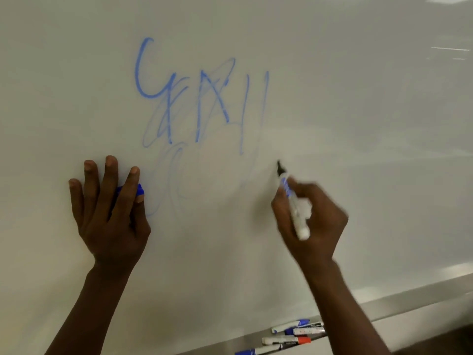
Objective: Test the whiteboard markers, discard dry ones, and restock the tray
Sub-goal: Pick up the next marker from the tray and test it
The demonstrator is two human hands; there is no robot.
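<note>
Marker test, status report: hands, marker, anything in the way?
Right hand grips uncapped marker, tip at whiteboard. Left hand flat on board, pressing blue cap. Spare markers on tray. Nothing obstructing.

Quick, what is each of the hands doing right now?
Left hand: fingers straight, pressing a blue cap flat against the whiteboard.
Right hand: gripping an uncapped marker, tip at the board.

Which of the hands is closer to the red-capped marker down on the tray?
Right. The right hand, gripping a marker, is above the red-capped marker, slightly to its right; the left hand is farther away, up-left.
</note>
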